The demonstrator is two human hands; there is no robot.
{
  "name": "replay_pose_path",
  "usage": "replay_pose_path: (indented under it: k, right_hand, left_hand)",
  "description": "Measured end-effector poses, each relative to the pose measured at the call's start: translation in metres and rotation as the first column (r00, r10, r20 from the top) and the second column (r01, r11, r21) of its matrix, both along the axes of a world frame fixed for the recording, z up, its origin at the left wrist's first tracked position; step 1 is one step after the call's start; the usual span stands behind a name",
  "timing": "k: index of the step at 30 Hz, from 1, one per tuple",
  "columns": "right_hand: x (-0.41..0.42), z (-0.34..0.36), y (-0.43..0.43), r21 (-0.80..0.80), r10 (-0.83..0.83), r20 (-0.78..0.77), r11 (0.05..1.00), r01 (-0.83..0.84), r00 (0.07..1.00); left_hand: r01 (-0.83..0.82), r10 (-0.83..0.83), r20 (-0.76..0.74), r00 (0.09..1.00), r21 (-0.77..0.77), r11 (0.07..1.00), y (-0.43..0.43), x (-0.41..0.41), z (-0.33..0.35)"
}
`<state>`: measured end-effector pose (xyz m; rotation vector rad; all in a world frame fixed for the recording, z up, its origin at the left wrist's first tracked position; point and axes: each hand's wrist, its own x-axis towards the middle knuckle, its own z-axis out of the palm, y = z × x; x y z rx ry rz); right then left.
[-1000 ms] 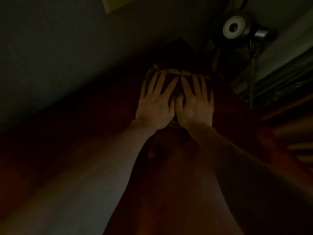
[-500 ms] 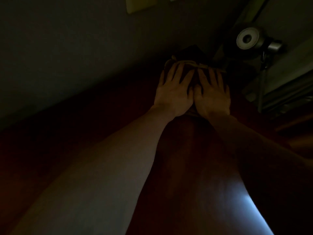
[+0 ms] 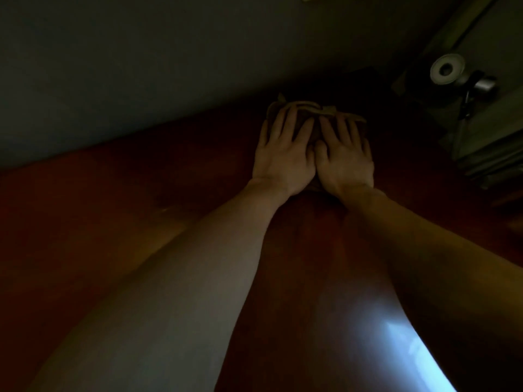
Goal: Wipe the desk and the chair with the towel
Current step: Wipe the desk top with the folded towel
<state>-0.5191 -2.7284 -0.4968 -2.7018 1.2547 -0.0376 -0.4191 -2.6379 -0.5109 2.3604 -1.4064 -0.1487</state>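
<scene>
**Two hands, one towel**

My left hand (image 3: 284,157) and my right hand (image 3: 343,159) lie side by side, fingers spread flat, pressing one towel (image 3: 300,107). It sits near the far edge of the counter (image 3: 113,207), mostly hidden under them. It is dark. One round thing (image 3: 447,69) past the far right corner is hard to make out.

The left hand (image 3: 283,159) and right hand (image 3: 343,162) push the towel (image 3: 301,106) up the desk (image 3: 127,210), then left, away from the lamp (image 3: 447,69).
</scene>
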Motion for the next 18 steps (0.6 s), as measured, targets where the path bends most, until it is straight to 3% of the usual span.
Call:
replay_pose_path:
  k: [18]
  right_hand:
    - [0.093,-0.001,0.301,-0.006,0.396,-0.035,0.918,-0.396,0.918]
  left_hand:
    - [-0.366,0.366,0.010,0.930,0.040,0.930,0.334,0.050,0.000]
